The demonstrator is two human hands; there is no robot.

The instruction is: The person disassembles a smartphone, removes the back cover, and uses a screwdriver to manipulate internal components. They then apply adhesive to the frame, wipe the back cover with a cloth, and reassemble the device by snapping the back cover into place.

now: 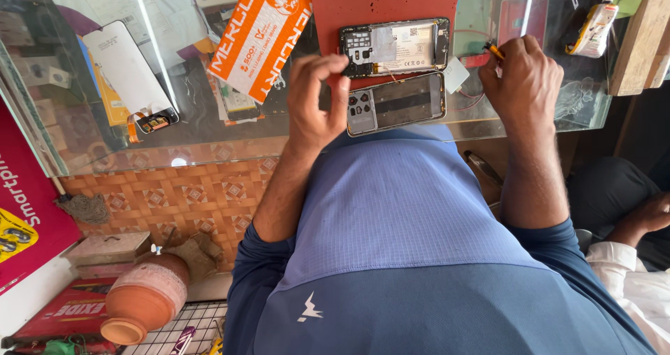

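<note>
Nearest to me, down by my feet, a clay pot (143, 300) is sitting on its side next to a wire rack (188, 327), and a patterned orange panel (167, 194) is running along the front of the counter. To my right, another person's hand (645, 219) is resting on a dark lap.

Above that, the glass tabletop (209, 139) is stretching across in front of me, with boxes and papers showing through it. A white phone screen part (132, 76) is lying on the glass to my left, and an orange printed packet (259, 34) is lying near the middle.

I am raising my left hand (314, 97) over the near edge of the glass, fingers curled in and pinched narrow against the thumb; I cannot tell whether anything is between them. Just beside it, a detached phone back cover (398, 104) is lying inner side up. My right hand (520, 83) is gripping a small yellow-tipped tool (494, 49), fist closed around it.

Farthest away, the opened phone (394, 46) is lying on a red mat (380, 3), its innards exposed.
</note>
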